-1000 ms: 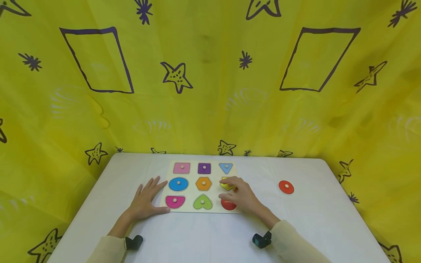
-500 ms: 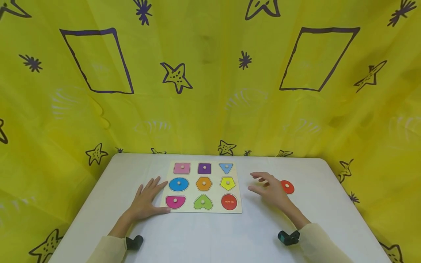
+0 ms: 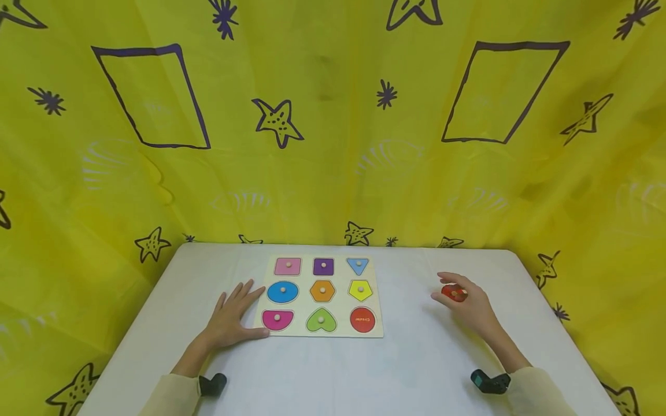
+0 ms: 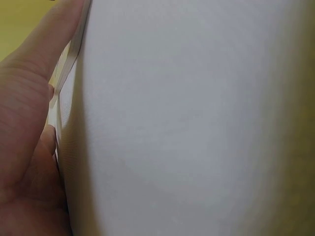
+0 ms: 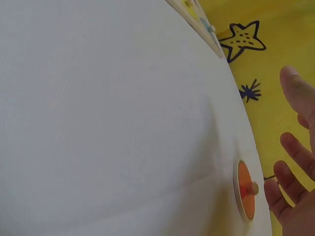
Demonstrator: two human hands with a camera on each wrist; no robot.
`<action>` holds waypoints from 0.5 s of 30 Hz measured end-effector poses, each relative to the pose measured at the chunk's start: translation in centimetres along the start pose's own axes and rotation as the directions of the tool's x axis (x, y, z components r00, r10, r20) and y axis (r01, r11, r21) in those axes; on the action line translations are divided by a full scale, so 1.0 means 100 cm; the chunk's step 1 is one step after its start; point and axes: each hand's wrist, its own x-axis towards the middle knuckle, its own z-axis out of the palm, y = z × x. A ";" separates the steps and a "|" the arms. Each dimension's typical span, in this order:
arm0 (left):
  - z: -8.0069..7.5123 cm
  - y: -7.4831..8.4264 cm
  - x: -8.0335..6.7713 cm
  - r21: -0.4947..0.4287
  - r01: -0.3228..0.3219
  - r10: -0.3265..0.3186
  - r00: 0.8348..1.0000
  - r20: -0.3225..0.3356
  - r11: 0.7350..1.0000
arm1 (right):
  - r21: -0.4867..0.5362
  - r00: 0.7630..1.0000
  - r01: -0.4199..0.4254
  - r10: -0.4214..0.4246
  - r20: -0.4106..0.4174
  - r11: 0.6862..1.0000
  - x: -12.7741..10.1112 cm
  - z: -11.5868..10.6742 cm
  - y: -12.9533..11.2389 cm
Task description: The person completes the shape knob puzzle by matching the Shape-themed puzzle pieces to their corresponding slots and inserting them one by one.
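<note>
- Head view: the right hand covers part of the red disc; whether its fingers touch it cannot be told.
- Left wrist view: the puzzle board shows only as an edge behind the left hand.
- The red slot carries lettering too small to read.

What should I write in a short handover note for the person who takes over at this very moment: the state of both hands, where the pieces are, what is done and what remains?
Left hand: flat, fingers straight, resting on the table against the left edge of the puzzle board.
Right hand: open, fingers relaxed, over the red round piece; the wrist view shows fingertips close to it, not gripping it.
The red piece lies on the table, right of the board, apart from it.
Done: eight pieces sit in their slots.
Left: the red round slot, bottom right, is empty; the red round piece probably belongs there.
</note>
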 end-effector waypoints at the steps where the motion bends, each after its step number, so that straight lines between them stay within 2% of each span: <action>1: 0.000 0.000 0.000 0.000 0.001 -0.001 1.000 -0.001 1.000 | -0.006 1.000 -0.015 0.015 -0.001 1.000 -0.001 -0.003 0.003; 8: 0.001 0.000 0.000 -0.001 0.005 -0.005 1.000 0.005 1.000 | -0.040 0.995 -0.093 0.094 0.025 0.995 -0.008 -0.014 0.018; 15: 0.000 0.001 -0.001 -0.004 0.000 0.000 1.000 0.002 1.000 | -0.063 0.986 -0.155 0.158 0.049 0.986 -0.011 -0.017 0.031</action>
